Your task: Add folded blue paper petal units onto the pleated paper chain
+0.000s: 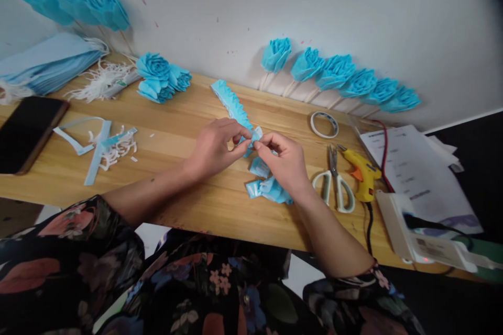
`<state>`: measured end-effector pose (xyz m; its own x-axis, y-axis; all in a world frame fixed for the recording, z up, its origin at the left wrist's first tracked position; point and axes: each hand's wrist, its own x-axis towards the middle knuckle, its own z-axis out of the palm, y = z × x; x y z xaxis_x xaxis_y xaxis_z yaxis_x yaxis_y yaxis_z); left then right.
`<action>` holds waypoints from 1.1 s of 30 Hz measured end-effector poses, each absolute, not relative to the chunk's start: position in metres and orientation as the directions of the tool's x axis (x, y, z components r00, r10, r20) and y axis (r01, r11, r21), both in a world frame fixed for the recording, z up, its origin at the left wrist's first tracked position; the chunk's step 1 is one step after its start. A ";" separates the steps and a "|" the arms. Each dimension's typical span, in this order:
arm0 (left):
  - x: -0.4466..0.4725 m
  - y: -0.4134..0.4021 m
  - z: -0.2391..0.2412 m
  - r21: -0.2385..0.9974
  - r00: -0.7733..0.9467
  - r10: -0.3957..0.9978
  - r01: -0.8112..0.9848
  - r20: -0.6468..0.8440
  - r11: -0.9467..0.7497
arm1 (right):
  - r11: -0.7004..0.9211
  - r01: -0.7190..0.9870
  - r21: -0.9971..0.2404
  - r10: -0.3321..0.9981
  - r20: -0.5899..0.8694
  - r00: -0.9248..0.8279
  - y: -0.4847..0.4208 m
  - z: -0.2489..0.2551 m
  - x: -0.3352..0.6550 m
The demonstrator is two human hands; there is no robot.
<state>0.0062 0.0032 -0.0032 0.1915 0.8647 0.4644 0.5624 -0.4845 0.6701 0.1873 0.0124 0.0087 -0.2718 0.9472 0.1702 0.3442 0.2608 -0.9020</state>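
My left hand (215,145) and my right hand (286,161) meet over the middle of the wooden table (196,204). Both pinch the near end of a pleated light-blue paper strip (231,102), which runs away from me toward the wall. Under my right hand lie folded blue paper pieces (267,188). Several finished blue paper roses (346,78) on sticks lean against the wall behind.
Scissors (336,180), a yellow glue gun (363,172) and a tape roll (324,124) lie to the right, with papers (416,172) and a white power strip (416,241). A phone (25,133), paper scraps (102,146), more roses (161,77) and stacked blue sheets (43,65) sit on the left.
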 end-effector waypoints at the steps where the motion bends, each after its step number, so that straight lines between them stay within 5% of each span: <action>1: 0.006 0.003 -0.003 0.668 0.195 0.862 0.561 0.468 -0.490 | 0.260 0.346 -0.901 0.948 0.170 -0.270 0.012 0.009 0.187; 11: 0.006 0.005 -0.003 0.663 0.211 0.846 0.540 0.489 -0.518 | 0.230 0.324 -0.918 0.950 0.140 -0.278 0.014 0.007 0.188; 17: -0.024 0.005 0.016 0.715 0.082 0.907 0.587 0.414 -0.380 | 0.079 0.201 -0.976 0.975 0.033 -0.222 0.023 0.004 0.195; 22: -0.116 -0.026 0.021 0.568 -0.100 0.911 0.807 0.400 -0.161 | 0.023 0.090 -0.996 0.979 0.004 -0.205 0.027 0.008 0.198; 24: -0.153 -0.044 0.018 0.470 -0.148 0.963 0.882 0.224 0.026 | 0.021 0.069 -0.997 0.977 0.006 -0.211 0.027 0.010 0.197; 27: -0.188 -0.062 0.014 0.318 -0.249 0.949 0.931 0.192 0.180 | 0.022 0.058 -0.998 0.974 0.008 -0.225 0.026 0.011 0.196; 30: -0.191 -0.064 0.013 0.220 -0.230 0.933 0.960 0.276 0.172 | 0.023 0.074 -0.997 0.972 0.005 -0.235 0.025 0.011 0.195; 33: -0.162 -0.053 0.017 0.298 -0.124 0.910 0.955 0.396 0.001 | 0.015 0.080 -0.997 0.969 -0.005 -0.249 0.024 0.010 0.194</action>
